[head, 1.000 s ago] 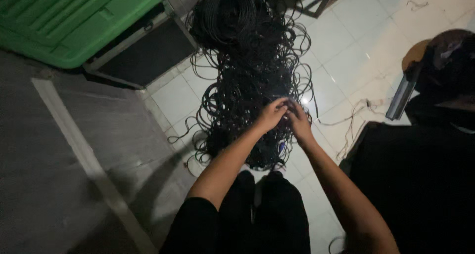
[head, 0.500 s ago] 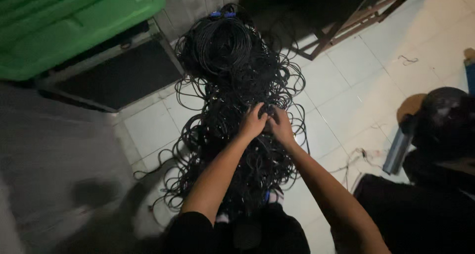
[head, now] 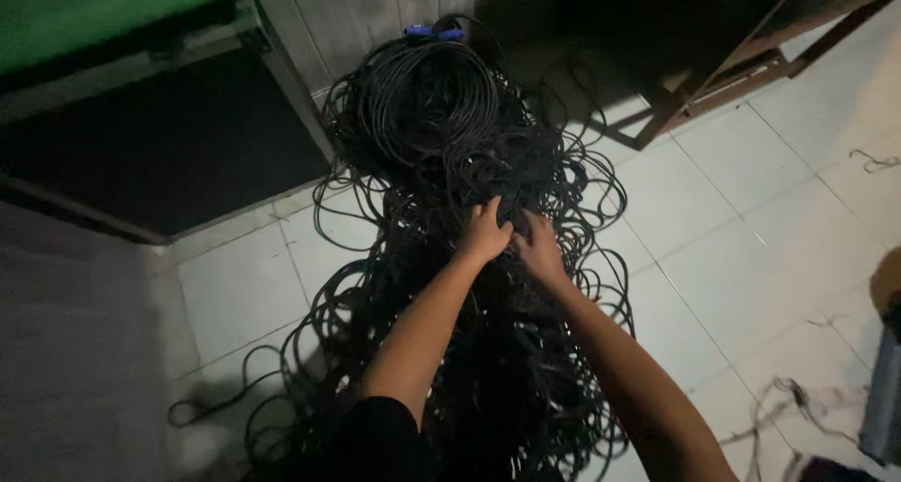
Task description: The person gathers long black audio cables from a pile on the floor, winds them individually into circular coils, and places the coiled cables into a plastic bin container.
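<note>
Both hands are buried in the middle of a big tangle of black cable (head: 450,257) that sprawls over the white tiled floor (head: 751,247), running from the person's knees at the near edge of the floor up to the far wall. The left hand (head: 486,233) is curled down into the strands, fingers closed around a bunch of them; the right hand (head: 542,247) sits just beside it, touching or nearly so, fingers also hooked into the wires (exactly which strand each one has, I cannot tell in this dim light). Held that close together, the hands look to be working one knot or picking one strand apart from the rest, which would be why they meet at the thickest part of the pile.

At the far end the cable is wound into a neater coil (head: 427,97) against the wall, with a pair of blue plugs (head: 434,32) at its top. A green bin (head: 103,13) stands at the far left corner above a dark mat (head: 141,153), and a brown metal frame (head: 741,69) stands at the far right.

Compared with half a second ago, the hands have kept their grip at the same spot in the tangle, still side by side; the head has tipped forward, so the coil and wall now fill more of the view and the dark seat at the right has nearly slipped out.
</note>
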